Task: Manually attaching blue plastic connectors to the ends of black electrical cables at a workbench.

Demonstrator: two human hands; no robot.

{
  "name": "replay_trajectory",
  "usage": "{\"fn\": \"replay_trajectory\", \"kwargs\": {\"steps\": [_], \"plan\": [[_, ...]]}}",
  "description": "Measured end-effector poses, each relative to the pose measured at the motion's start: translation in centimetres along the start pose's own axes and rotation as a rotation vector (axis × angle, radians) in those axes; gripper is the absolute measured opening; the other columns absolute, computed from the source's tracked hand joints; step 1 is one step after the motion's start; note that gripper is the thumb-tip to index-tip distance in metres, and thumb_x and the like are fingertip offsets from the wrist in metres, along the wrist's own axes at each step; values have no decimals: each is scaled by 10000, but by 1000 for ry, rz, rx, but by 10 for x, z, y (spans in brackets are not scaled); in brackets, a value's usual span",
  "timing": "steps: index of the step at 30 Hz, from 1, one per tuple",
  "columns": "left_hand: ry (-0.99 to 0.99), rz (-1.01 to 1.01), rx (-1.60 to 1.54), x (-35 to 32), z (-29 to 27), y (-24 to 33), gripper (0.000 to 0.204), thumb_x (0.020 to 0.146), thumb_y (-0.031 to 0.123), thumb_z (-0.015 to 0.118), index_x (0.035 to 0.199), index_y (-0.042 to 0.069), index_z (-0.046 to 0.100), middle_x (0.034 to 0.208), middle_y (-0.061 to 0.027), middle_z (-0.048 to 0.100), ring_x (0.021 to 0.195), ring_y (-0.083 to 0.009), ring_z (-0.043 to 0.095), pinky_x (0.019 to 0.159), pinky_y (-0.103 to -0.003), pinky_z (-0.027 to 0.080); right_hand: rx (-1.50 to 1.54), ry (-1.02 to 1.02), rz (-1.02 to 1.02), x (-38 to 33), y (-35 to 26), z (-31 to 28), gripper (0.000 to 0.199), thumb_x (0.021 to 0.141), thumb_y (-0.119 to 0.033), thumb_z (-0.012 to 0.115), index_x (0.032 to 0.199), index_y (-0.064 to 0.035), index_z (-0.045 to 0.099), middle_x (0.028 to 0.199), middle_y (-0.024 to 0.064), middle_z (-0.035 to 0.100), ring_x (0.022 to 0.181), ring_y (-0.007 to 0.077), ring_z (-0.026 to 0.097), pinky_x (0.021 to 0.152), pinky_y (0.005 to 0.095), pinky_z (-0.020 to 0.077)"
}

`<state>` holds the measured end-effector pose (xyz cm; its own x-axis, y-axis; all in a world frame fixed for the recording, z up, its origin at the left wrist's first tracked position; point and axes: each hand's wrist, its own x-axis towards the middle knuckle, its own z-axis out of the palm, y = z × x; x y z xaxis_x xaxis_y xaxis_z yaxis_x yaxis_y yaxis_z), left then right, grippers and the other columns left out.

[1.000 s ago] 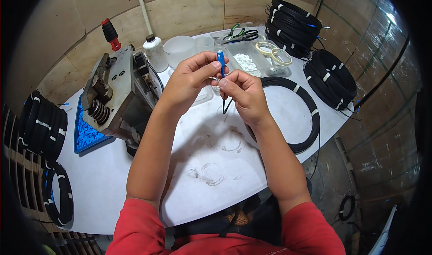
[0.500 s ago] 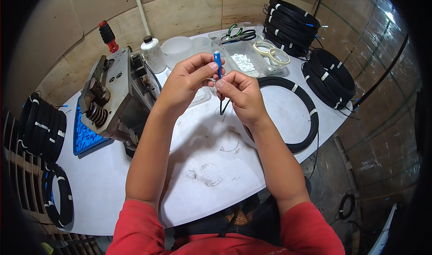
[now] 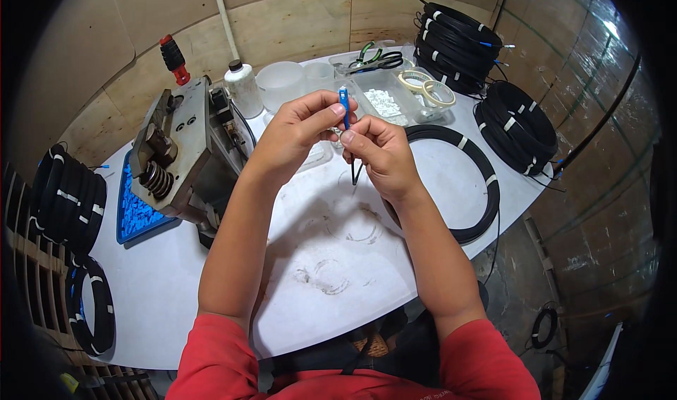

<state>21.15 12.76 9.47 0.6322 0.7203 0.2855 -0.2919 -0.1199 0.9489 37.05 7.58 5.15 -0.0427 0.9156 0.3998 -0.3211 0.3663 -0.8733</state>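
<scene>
A small blue fibre-optic connector (image 3: pixel 344 98) with a pale tip stands upright above the table between my hands. My left hand (image 3: pixel 303 126) pinches its body between thumb and fingers. Just below, my right hand (image 3: pixel 381 149) is closed on the black cable (image 3: pixel 355 173) at the connector's lower end; the cable loops down beneath my fingers. A large coil of black cable (image 3: pixel 486 164) lies flat on the table beside my right forearm. My fingers hide part of the connector and its join with the cable.
A metal press (image 3: pixel 187 146) stands left, beside a blue tray (image 3: pixel 151 232) of small blue parts. Behind my hands are a white bottle (image 3: pixel 243 89), a clear bin (image 3: pixel 412 115) with white pieces, tape rolls (image 3: pixel 438 94) and scissors (image 3: pixel 381 62). Cable coils (image 3: pixel 458 47) are stacked at the back right.
The whole view has shifted slightly, with hands and table things appearing a little lower. Both hands keep their hold on the connector and cable.
</scene>
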Motion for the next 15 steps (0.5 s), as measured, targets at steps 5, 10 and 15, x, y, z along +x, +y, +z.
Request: {"fn": "replay_trajectory", "kwargs": {"steps": [5,10,15], "plan": [[-18,-8,21,2,-2,1,222,935,196,571,1079,32,614,991,-27,625,913,-118,583,831,-290,471,6,-11,-10,2,1,-1,124,870,-115,674,794,-36,616,710,7,602,648,59,534,603,216,443],[-15,-29,-7,0,-5,3,204,937,193,570,1060,36,611,986,-22,625,913,-118,584,834,-287,468,-1,-13,7,2,2,2,116,867,-111,676,798,-38,619,708,3,599,645,58,528,605,213,441],[7,-30,-19,-2,-5,1,200,938,178,568,1066,30,613,972,-27,627,903,-124,587,825,-285,471,3,-26,24,2,3,0,127,869,-121,677,794,-40,614,704,-2,593,640,58,522,602,213,434]]}}
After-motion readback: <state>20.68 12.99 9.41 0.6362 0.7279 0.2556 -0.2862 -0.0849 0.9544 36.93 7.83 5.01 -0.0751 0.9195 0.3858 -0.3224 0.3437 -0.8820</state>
